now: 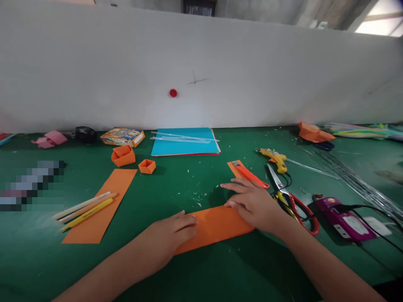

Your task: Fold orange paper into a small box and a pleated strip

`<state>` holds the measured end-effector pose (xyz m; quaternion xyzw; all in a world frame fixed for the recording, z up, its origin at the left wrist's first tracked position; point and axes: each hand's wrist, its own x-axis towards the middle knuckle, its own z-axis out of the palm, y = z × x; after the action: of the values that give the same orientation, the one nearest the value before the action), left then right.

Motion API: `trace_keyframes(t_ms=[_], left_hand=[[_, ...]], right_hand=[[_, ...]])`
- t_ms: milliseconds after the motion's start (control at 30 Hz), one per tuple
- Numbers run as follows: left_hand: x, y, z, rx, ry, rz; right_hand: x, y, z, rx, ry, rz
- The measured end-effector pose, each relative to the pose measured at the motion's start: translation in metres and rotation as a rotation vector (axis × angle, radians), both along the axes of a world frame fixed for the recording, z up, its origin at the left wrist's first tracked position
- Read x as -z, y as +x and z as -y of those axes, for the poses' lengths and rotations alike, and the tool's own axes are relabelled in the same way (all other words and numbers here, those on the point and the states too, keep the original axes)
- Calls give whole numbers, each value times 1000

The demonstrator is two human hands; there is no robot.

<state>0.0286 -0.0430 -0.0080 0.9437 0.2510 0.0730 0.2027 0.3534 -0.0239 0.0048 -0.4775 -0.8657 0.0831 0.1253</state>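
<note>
An orange paper strip (217, 228) lies flat on the green table, slanting a little up to the right. My left hand (179, 230) is on its left end, the fingers bent and close together, with the paper edge hidden beneath them. Over the right end, my right hand (248, 201) has its fingers stretched apart toward the left. Its thumb touches the strip's top edge. Just beyond that hand, a red box cutter (252, 174) rests partly on another orange paper piece (234, 169).
Scissors (291, 197), a yellow glue gun (273, 159) and a purple power strip (344, 220) with cables lie to the right. At left, several pencils (86, 214) cross an orange strip (115, 188). Small folded orange boxes (123, 155) and blue paper (185, 147) sit near the white partition (126, 63).
</note>
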Motion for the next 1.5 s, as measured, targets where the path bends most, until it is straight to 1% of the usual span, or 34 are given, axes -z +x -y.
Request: trace_keyframes(t_ms=[100,167,233,300,367,467,533,600,667,767,833,967,1100,1267,1367,1500], left_hand=[[5,-5,-6,-45,82,-110],[5,-8,-9,-82,89,-207],[4,-10,-10,-89,84,-252],[3,-13,-11,-87,76,-225],[3,-15,-11,-90,67,-169],[5,-18,-11,-73,71,-118],[7,-19,-13,-49,76,-90],[10,-20,-14,-32,66,-56],[13,-20,-15,-29,48,-31],[14,-21,-15,-48,29,-32],[13,-21,-14,-69,23,-51],[7,-19,-13,-91,0,-77],[4,-17,-13,-100,-15,-46],[4,-18,-14,-66,1,-25],[6,-18,-14,-44,39,-9],[6,-17,-13,-36,61,-14]], right_hand=[[2,17,-9,77,-13,9],[3,25,-13,85,-41,12],[4,28,-15,77,-66,6],[6,28,-15,58,-49,4],[7,26,-16,54,8,9],[9,24,-17,102,87,-15],[9,24,-18,115,101,-72],[9,21,-17,71,76,-131],[9,16,-15,-13,20,-156],[10,7,-11,-120,-78,-120],[10,1,-9,-138,-136,-79],[9,-1,-9,-78,-179,-38],[6,5,-10,-15,-127,-58],[9,14,-13,31,-82,-55],[13,19,-16,55,-97,-41],[15,21,-18,53,-114,-58]])
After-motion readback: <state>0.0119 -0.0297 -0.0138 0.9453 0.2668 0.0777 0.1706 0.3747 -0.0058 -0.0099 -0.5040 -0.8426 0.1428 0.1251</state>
